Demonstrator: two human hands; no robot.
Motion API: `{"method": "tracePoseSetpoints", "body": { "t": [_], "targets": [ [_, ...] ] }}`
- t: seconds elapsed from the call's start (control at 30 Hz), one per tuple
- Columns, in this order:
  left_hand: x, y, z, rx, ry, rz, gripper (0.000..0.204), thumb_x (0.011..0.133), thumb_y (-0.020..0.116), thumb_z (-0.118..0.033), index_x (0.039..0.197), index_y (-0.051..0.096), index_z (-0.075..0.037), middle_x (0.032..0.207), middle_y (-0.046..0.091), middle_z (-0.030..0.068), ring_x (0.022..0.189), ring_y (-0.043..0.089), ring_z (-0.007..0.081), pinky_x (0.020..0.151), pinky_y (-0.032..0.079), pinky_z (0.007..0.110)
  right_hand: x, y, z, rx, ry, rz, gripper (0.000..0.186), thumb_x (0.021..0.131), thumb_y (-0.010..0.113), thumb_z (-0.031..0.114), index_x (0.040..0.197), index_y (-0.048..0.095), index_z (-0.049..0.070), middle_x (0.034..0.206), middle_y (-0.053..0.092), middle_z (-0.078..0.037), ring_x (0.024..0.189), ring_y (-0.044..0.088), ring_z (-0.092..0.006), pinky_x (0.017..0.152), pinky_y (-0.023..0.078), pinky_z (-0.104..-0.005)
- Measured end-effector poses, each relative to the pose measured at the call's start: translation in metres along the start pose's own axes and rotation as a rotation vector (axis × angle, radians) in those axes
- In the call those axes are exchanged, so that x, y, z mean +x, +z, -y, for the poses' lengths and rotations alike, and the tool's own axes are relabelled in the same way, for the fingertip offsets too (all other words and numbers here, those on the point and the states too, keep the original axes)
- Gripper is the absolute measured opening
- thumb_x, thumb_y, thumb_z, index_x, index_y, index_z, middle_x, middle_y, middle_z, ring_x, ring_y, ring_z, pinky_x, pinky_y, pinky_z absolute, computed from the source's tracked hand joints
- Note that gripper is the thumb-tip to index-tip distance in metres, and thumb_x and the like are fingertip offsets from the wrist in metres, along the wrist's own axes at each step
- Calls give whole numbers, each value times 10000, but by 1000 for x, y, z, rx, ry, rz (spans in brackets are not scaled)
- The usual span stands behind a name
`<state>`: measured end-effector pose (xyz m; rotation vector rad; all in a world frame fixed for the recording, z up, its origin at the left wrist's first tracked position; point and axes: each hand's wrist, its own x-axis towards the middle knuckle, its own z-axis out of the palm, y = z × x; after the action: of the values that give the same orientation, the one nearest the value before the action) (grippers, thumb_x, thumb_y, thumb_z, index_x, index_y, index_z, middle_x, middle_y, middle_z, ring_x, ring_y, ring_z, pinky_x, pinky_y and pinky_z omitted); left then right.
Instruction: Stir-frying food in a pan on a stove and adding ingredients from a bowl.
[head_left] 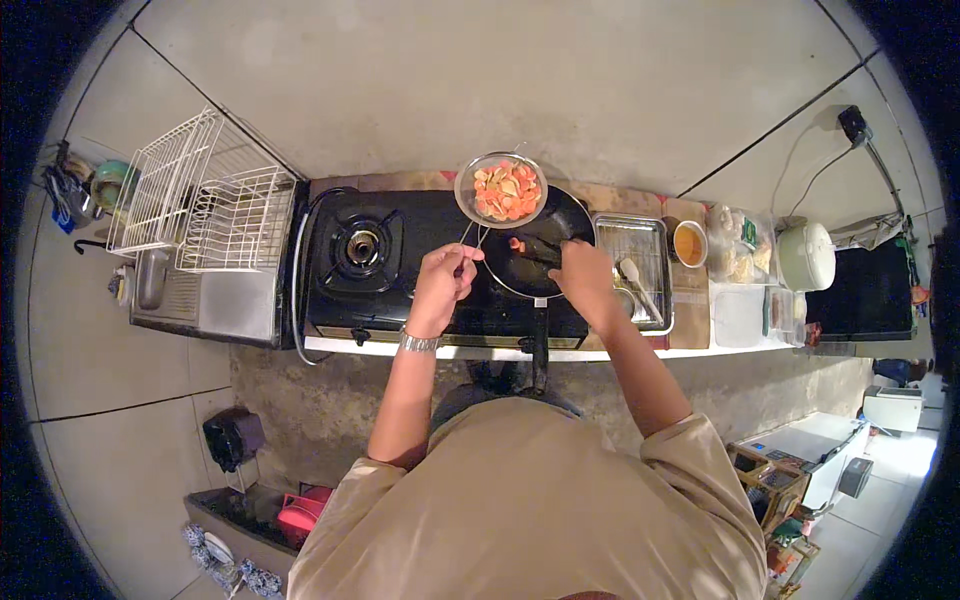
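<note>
My left hand [443, 280] grips the wire handle of a metal strainer [464, 186] that is raised over the back of the frying pan and holds several orange and pale sliced pieces [507, 192]. My right hand [582, 280] is closed on dark tongs [544, 254] that reach into the black frying pan [530, 280], beside a small reddish piece [517, 243]. The pan sits on the right side of a black two-burner stove [430, 300], with its handle pointing toward me. The left burner [360, 246] has nothing on it.
Left are a white wire dish rack [205, 215] and steel sink [236, 308]. Right of the stove are a metal tray [655, 318] with utensils, a bowl of orange liquid [688, 243], food bags [743, 240] and a white cooker [805, 258]. A tiled wall [500, 80] rises behind.
</note>
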<state>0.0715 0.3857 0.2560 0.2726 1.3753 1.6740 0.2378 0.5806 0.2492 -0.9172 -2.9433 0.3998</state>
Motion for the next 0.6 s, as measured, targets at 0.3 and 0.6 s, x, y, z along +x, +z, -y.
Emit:
{"method": "tracePoseSetpoints", "body": {
  "t": [0.3, 0.6],
  "targets": [
    [0, 1, -4, 9, -4, 2, 328, 1092, 405, -191, 1038, 626, 45, 638, 475, -21, 483, 330, 56, 433, 263, 230, 3, 3, 11, -82, -7, 28, 263, 779, 820, 260, 879, 738, 31, 893, 743, -166, 836, 741, -351, 753, 596, -450],
    [4, -8, 7, -28, -7, 28, 323, 1086, 428, -203, 1034, 629, 45, 641, 481, -20, 492, 338, 57, 434, 269, 232, -1, 15, -11, -51, 13, -2, 309, 763, 840, 256, 958, 740, 38, 932, 727, -171, 871, 718, -377, 771, 574, -473]
  ]
}}
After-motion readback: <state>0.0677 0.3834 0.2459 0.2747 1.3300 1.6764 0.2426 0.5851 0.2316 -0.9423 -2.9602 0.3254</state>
